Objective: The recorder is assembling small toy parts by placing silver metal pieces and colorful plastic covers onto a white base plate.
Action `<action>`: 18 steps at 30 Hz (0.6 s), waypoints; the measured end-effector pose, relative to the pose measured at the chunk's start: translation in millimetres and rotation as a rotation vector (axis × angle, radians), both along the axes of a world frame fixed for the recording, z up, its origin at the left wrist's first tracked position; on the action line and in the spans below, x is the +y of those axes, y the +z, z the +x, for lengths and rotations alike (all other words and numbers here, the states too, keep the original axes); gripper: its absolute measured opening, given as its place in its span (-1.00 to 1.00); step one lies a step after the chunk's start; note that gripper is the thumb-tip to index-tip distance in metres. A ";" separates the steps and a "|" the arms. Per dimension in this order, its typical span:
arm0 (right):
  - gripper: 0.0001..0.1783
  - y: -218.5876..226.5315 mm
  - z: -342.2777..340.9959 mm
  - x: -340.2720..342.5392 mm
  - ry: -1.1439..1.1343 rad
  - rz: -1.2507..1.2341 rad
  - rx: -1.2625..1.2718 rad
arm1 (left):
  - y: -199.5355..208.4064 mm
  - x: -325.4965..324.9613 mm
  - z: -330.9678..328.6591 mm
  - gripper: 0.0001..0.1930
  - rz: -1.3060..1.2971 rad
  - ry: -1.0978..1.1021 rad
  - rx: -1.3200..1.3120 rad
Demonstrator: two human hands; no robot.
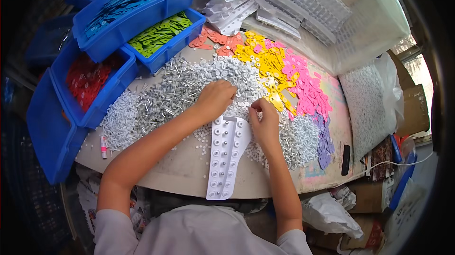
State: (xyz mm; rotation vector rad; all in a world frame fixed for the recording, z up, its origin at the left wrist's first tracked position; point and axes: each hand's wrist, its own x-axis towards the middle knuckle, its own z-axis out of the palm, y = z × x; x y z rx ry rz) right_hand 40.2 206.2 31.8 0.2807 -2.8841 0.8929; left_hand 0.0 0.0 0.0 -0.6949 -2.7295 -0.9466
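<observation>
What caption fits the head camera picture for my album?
Left hand and right hand over small white parts, with a long white panel, yellow pieces and pink pieces nearby.

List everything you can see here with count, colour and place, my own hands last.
Moulded piece: one, white, near table edge
Table: one, pale, centre
Bins: at least five, blue, upper left
Binned tabs: many, blue, green, red, upper left
Loose tabs: many, coral, yellow, pink, purple, centre to right
Small caps and pins: countless, white and silvery, mid-table
Tube: one, pink and white, table's left
Stacked mouldings: several, white, top
Box: one, translucent, upper right
Filled bag: one, clear, right
Strip: one, black, right
Sleeves: two, pale grey, bottom
Left hand: one, bare, at the white pile
Right hand: one, bare, right of the moulded piece's far end
</observation>
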 end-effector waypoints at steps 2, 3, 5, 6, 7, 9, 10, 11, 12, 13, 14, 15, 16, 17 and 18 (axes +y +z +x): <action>-0.86 15.6 19.0 -0.4 0.057 -0.198 0.100 | -0.1 2.1 -0.9 -0.84 0.005 0.001 -0.018; -0.86 24.2 32.4 -3.2 0.051 -0.198 0.099 | -3.0 -0.3 -0.3 -0.84 0.004 -0.005 -0.019; -0.88 40.0 54.0 -2.5 0.199 -0.213 0.032 | -9.3 -1.5 0.8 -0.86 0.031 0.008 0.033; -0.88 43.9 63.3 -0.8 0.194 -0.211 0.031 | -8.5 -1.1 1.0 -0.86 0.034 0.003 0.032; -0.89 46.7 71.8 0.0 0.249 -0.206 -0.014 | -7.9 -2.6 1.5 -0.87 0.022 -0.004 0.057; -0.90 46.8 84.9 1.5 0.303 -0.202 -0.061 | -5.2 -5.3 3.5 -0.88 0.012 -0.012 0.080; -0.91 45.9 90.1 1.8 0.328 -0.182 -0.101 | -3.0 -7.0 4.8 -0.89 0.047 -0.015 0.105; -0.91 44.7 94.6 1.7 0.354 -0.162 -0.140 | -0.8 -9.5 6.3 -0.90 0.082 -0.015 0.129; -0.91 41.4 98.9 3.0 0.347 -0.176 -0.168 | 5.0 -10.0 9.0 -0.90 0.083 -0.020 0.127; -0.91 38.3 100.8 3.0 0.343 -0.177 -0.170 | 10.5 -11.1 13.2 -0.91 0.157 0.007 0.101; -0.92 35.1 102.0 2.5 0.317 -0.171 -0.162 | 16.0 -13.0 18.4 -0.91 0.231 0.036 0.075; -0.93 32.1 104.0 3.0 0.285 -0.164 -0.154 | 24.7 -15.3 26.4 -0.91 0.231 0.028 0.071; -0.93 27.9 105.3 4.1 0.280 -0.166 -0.157 | 34.2 -19.1 37.2 -0.91 0.290 0.011 -0.037; -0.92 23.6 106.3 5.2 0.251 -0.202 -0.176 | 41.1 -22.5 47.9 -0.91 0.348 -0.006 -0.146; -0.91 22.7 107.2 4.2 0.228 -0.239 -0.193 | 47.7 -27.6 59.3 -0.91 0.346 -0.005 -0.147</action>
